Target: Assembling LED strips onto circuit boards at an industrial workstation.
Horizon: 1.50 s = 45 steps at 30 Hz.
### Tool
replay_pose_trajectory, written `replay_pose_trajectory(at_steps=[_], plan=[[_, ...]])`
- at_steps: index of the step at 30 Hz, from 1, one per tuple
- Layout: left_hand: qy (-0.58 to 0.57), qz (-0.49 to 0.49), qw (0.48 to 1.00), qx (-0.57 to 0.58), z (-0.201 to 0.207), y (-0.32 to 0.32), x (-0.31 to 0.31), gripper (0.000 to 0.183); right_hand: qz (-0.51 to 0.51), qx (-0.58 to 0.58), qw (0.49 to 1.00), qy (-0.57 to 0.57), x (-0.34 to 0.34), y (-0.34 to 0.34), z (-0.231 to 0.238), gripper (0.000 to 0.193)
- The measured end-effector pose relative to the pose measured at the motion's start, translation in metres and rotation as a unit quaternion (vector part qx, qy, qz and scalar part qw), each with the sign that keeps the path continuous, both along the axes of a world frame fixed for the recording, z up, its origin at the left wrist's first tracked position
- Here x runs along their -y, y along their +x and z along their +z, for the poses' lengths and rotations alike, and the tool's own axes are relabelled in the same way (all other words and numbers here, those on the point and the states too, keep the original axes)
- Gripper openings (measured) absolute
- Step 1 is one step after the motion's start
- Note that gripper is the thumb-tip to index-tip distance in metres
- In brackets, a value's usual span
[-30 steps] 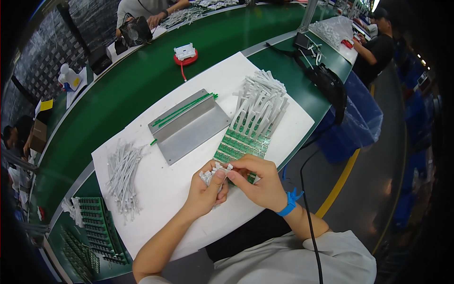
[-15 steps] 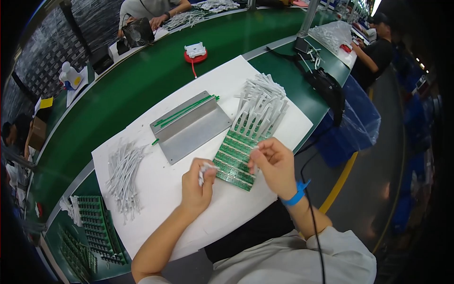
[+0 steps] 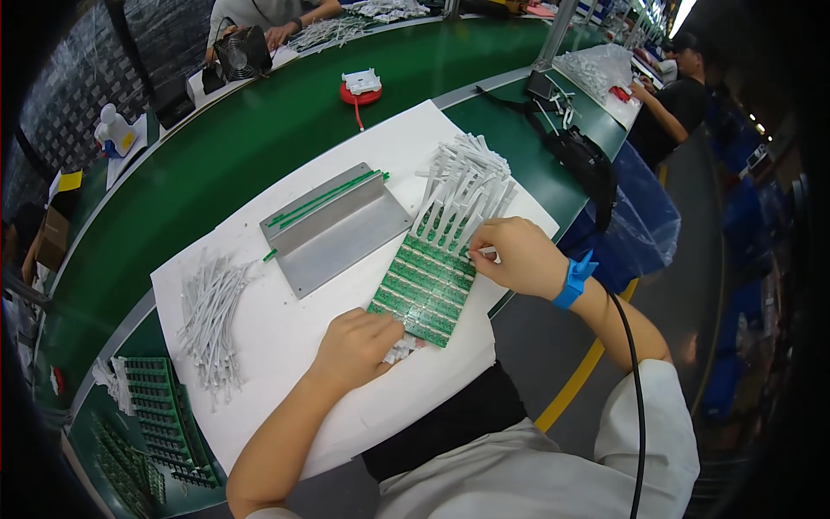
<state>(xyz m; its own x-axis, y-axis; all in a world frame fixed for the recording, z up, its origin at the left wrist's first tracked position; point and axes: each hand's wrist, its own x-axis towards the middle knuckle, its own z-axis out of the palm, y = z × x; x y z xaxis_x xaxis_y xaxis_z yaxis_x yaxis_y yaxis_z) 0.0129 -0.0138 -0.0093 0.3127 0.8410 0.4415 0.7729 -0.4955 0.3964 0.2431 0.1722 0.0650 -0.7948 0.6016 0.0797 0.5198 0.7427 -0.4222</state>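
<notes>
A panel of green circuit boards [image 3: 422, 298] lies tilted on the white sheet [image 3: 285, 355] in front of me. Flat white cables [image 3: 462, 195] fan out from its far end. My left hand [image 3: 356, 348] rests palm down at the panel's near left corner, its fingers curled over small white connectors [image 3: 401, 350] that peek out below. At the panel's right edge, beside the last cables, my right hand [image 3: 519, 255] pinches a small white connector [image 3: 489, 253], mostly covered by the fingers. A blue wrist strap [image 3: 575, 279] circles my right wrist.
An angled metal plate [image 3: 346, 246] holding green strips [image 3: 324, 199] sits behind the panel. Loose white cables [image 3: 212, 320] lie at left, near green board panels [image 3: 164, 415]. A red round device [image 3: 360, 92] stands farther back. A black cord [image 3: 635, 372] hangs by my right arm.
My left hand has turned palm down and come onto the panel's near left corner. My right hand has moved up and right, to the panel's edge by the cables. The view has shifted slightly.
</notes>
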Motion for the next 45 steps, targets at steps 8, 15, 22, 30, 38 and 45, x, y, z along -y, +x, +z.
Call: replay_pose_trajectory(at_steps=[8,15,22,30,38,45], plan=[[-0.048,-0.017,0.999,-0.019,-0.001,0.004,0.005,0.036,0.061,0.124,0.99,0.003,-0.008,-0.011,0.012,0.012],[-0.07,-0.022,0.997,-0.026,-0.001,0.002,0.005,0.037,0.055,0.183,0.971,0.143,0.005,-0.015,0.011,0.01],[-0.083,-0.021,0.996,-0.029,0.001,0.003,0.004,0.037,0.077,0.171,0.974,0.128,-0.008,-0.018,0.012,0.011],[-0.08,-0.022,0.996,-0.027,0.0,0.003,0.005,0.038,0.078,0.168,0.975,0.126,-0.012,-0.02,0.008,0.012],[-0.078,-0.025,0.996,-0.029,0.001,0.002,0.004,0.037,0.076,0.233,0.961,0.128,-0.011,-0.025,0.017,0.022],[-0.079,-0.024,0.996,-0.039,0.002,0.002,0.004,0.036,0.078,0.227,0.961,0.136,-0.011,-0.025,0.018,0.021]])
